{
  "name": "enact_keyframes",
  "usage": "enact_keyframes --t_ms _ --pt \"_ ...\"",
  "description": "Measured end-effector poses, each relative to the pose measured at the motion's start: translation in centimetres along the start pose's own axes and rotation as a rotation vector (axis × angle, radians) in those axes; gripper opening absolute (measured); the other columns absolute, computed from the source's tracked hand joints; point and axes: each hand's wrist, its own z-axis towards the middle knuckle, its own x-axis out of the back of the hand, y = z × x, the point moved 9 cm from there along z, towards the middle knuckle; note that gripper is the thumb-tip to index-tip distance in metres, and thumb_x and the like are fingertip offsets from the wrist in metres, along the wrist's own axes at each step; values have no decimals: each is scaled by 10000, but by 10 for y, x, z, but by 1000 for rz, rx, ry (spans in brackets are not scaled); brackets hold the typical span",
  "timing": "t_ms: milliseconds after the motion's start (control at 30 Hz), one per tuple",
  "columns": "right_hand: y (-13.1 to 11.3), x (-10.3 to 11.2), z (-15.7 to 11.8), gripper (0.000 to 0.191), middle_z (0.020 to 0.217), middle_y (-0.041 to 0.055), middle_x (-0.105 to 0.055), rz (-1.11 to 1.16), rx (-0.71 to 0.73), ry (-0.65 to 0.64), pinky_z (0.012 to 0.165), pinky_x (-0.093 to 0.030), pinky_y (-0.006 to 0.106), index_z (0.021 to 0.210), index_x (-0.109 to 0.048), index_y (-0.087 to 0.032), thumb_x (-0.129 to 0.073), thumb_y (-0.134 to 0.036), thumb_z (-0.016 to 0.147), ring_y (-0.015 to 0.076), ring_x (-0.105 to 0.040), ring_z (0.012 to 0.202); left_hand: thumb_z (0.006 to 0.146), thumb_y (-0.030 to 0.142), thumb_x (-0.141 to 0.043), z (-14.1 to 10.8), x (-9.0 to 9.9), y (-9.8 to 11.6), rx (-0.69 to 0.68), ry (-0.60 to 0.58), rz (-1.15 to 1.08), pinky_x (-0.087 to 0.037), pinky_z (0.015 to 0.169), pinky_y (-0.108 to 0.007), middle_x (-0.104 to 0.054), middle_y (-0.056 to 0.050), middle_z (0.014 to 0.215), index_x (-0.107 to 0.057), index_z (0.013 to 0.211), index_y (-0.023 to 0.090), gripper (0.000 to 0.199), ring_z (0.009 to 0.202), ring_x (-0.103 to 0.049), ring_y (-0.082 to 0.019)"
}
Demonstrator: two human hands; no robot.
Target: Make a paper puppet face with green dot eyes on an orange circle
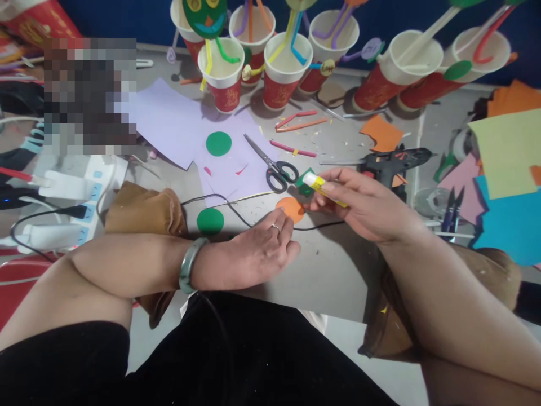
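My left hand [253, 248], with a ring and a green bangle, has its fingers curled together at the near edge of an orange paper circle [293, 210]. My right hand [359, 200] grips a yellow tube [325, 190] with a white end, shaped like a thick pen, just above and right of that circle. Behind the tube lies a green paper scrap [305, 179]. Black-handled scissors [276, 171] rest partly on lilac paper [236, 177], beyond my hands. One green paper circle [218, 144] sits on this paper, another green circle [210, 220] on the table left of my left hand.
Several red paper cups [279, 93] with straws stand at the back. A black glue gun [395, 163] lies right, near coloured paper sheets [513, 152]. A dark cable [220, 195] crosses the table. A power strip [99, 192] is at left. Straw pieces [293, 149] lie mid-table.
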Motion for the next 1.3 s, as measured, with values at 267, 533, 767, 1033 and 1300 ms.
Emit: enact_keyframes --t_ms 267,533,767,1033,1300 --pt "-7 8 6 459 734 -38 -633 31 109 96 819 -617 431 969 -629 -311 -903 -628 783 215 -711 779 987 17 -523 3 -4 -8 -32 118 -105 -518 1206 -527 -765 -234 1218 -707 996 106 204 1208 -750 -309" --pt "-6 7 5 433 746 -40 -632 117 74 85 797 -620 389 970 -649 -286 -920 -566 781 181 -684 758 967 -21 -490 9 -4 -13 -60 156 -47 -511 1252 -519 -755 -235 1328 -705 1016 105 253 1288 -757 -321" --pt "-10 15 8 397 721 -37 -622 54 139 190 818 -580 353 958 -640 -249 -921 -483 803 154 -652 729 970 11 -515 11 -19 -15 -22 56 -130 -455 1263 -640 -665 -253 1502 -712 1083 84 239 1416 -669 -406" --pt "3 20 9 388 682 -51 -640 11 -32 201 659 -521 277 920 -622 -232 -911 -460 797 117 -620 646 999 46 -479 16 -15 -21 1 -66 -50 -514 1167 -546 -704 -276 1409 -695 1063 90 230 1328 -715 -393" --pt "9 9 3 307 702 -44 -616 45 -168 94 684 -582 322 965 -627 -230 -849 -421 871 131 -603 651 1011 61 -460 4 3 -9 63 80 102 -508 1135 -476 -777 -170 1067 -676 1014 137 229 1006 -751 -267"
